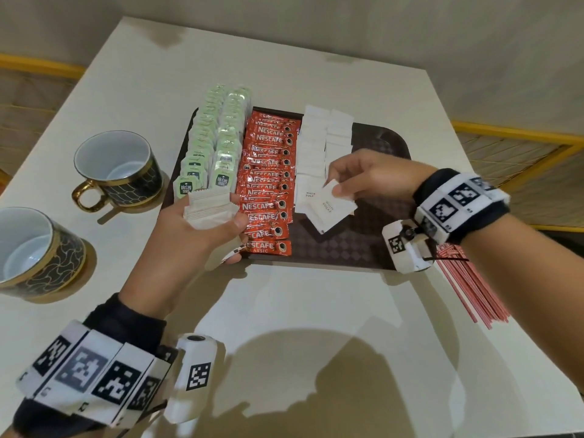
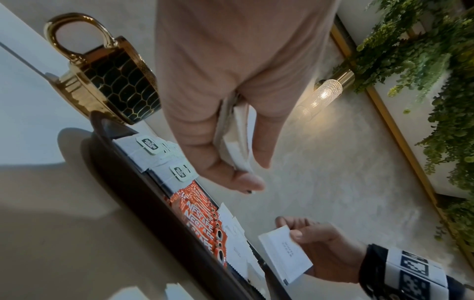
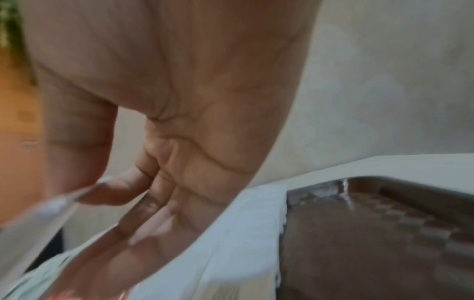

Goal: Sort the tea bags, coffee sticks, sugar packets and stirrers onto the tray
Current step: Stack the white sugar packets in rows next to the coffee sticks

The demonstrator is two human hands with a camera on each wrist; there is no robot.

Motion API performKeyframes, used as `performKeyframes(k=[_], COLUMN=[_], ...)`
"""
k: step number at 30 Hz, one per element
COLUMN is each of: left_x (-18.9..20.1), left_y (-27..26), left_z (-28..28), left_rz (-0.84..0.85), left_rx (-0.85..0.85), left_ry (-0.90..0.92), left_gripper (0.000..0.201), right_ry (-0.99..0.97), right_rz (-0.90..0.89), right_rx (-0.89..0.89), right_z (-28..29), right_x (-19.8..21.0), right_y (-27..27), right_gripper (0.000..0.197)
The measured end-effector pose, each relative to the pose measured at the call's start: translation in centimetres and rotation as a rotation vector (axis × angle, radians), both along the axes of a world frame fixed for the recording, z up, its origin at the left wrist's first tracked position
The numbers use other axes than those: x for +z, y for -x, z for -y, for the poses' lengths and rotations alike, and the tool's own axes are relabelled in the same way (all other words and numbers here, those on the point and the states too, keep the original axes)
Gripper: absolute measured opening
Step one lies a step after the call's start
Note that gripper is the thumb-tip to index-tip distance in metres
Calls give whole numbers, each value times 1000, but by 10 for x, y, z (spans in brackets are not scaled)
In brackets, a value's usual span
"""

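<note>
A dark brown tray (image 1: 388, 147) holds two rows of green tea bags (image 1: 215, 137), a column of red coffee sticks (image 1: 268, 181) and rows of white sugar packets (image 1: 319, 143). My left hand (image 1: 202, 229) grips a stack of white sugar packets (image 1: 210, 207) over the tray's near left edge; the left wrist view shows the stack (image 2: 236, 138) between thumb and fingers. My right hand (image 1: 363, 175) pinches one white sugar packet (image 1: 331, 210) above the sugar rows. Red and white stirrers (image 1: 471, 286) lie on the table, right of the tray.
Two black and gold cups (image 1: 118, 167) (image 1: 34, 251) stand on the white table (image 1: 316, 327) left of the tray. The tray's right part (image 1: 379, 235) is bare. Yellow-framed screens border the table on both sides.
</note>
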State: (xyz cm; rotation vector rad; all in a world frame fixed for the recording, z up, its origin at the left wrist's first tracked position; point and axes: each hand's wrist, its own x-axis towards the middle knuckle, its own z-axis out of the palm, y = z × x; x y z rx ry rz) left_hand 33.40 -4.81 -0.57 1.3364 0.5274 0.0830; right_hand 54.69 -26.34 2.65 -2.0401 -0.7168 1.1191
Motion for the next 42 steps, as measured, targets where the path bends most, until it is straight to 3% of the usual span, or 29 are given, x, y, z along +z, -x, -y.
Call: performKeyframes(k=[4, 8, 10, 13, 19, 22, 25, 28, 31, 35, 40, 42], left_x=[2, 4, 5, 4, 5, 10, 14, 18, 23, 28, 27, 27], left_y=[1, -3, -3, 0, 4, 3, 2, -1, -5, -10, -13, -13], left_z=[1, 7, 10, 10, 14, 18, 21, 24, 25, 26, 28, 31], left_rz=[-12, -22, -28, -29, -51, -64, -70, -84, -111, -128, -85, -56], left_rx=[11, -5, -5, -10, 5, 7, -4, -26, -47, -122, -174, -198], left_ry=[23, 31, 41, 41, 71, 128, 186, 268, 448, 654, 704, 659], left_gripper=[41, 41, 42, 42, 48, 45, 27, 34, 28, 40, 52, 46], right_ry=[124, 269, 281, 281, 272, 287, 352, 364, 367, 349, 359, 251], right_rz=[167, 352, 462, 586, 776, 803, 796, 797, 788, 794, 786, 771], right_rx=[29, 103, 56, 23, -5, 12, 81, 103, 122, 124, 110, 30], right_z=[16, 4, -2, -7, -4, 2, 2, 0, -1, -2, 0, 0], right_x=[18, 0, -9, -14, -15, -18, -30, -34, -34, -36, -28, -14], right_y=[-19, -22, -25, -25, -19, 0, 16, 15, 10, 5, 9, 22], right_gripper=[5, 10, 16, 6, 21, 27, 25, 20, 21, 22, 21, 19])
